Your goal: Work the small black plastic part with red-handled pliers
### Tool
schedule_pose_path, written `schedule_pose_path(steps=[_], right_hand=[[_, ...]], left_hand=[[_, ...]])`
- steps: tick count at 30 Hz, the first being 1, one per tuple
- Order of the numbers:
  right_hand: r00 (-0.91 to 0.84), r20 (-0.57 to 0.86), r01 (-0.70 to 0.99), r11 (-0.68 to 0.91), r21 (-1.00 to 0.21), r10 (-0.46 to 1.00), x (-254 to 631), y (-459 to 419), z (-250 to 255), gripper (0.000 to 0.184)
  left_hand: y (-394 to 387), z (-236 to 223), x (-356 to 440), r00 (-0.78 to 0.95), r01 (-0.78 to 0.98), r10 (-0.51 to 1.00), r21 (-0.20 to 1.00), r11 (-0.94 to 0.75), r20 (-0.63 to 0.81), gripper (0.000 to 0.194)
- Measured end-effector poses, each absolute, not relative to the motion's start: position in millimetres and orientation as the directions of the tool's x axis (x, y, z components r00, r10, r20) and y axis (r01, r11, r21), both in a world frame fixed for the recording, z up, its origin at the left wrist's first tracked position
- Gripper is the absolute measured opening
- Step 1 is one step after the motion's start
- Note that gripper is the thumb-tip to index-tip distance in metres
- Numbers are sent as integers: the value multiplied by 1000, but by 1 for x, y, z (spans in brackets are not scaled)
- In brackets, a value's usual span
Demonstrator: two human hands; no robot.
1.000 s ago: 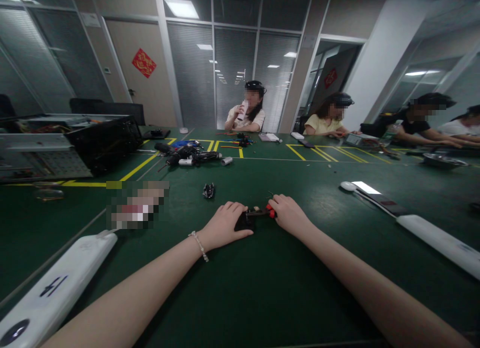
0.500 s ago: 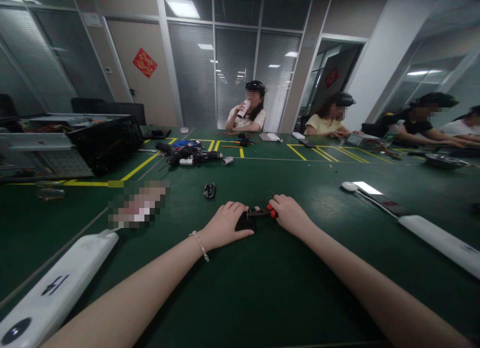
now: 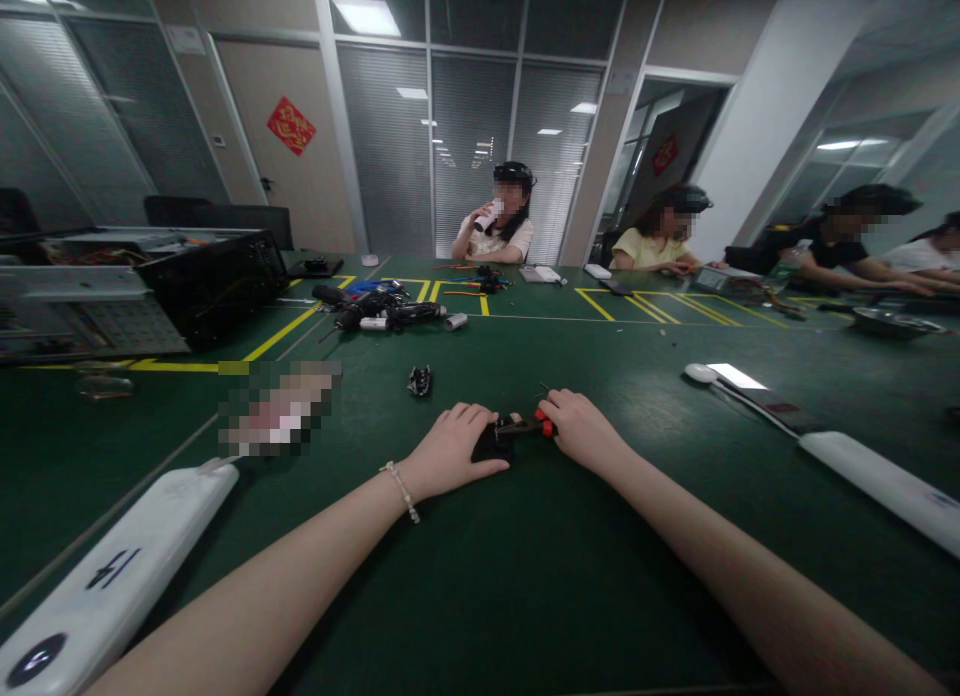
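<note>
My left hand (image 3: 454,451) is closed on a small black part (image 3: 491,444) low over the green table, thumb at its near side and fingers over its far side. My right hand (image 3: 581,428) grips red-handled pliers (image 3: 541,423), whose dark jaws reach left to the black part. Whether the jaws bite on anything is too small to make out. Just beyond my left hand lies a small black piece with a ribbed look (image 3: 420,380).
A pile of black cables (image 3: 382,306) lies farther back, and an opened computer case (image 3: 210,286) stands at the left. White elongated devices lie left (image 3: 120,576) and right (image 3: 877,481). Across the table a person (image 3: 495,221) lifts a cup; others sit at the right.
Both hands, the black part and the pliers keep nearly the same position. Across the table, the person's cup is tilted a little more.
</note>
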State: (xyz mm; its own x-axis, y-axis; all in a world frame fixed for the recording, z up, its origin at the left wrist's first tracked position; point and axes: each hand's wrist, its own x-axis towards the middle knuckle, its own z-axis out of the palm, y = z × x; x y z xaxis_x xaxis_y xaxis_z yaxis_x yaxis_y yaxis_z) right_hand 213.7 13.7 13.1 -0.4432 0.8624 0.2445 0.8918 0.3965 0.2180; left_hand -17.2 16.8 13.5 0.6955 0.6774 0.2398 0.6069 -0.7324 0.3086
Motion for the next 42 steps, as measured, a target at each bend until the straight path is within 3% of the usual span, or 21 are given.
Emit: schedule_pose_path(steps=[42], right_hand=[[-424,251,899,371,235,870,211,12,14,31]], left_hand=[[17,13,-17,693,605,676,308,-734,249,58]])
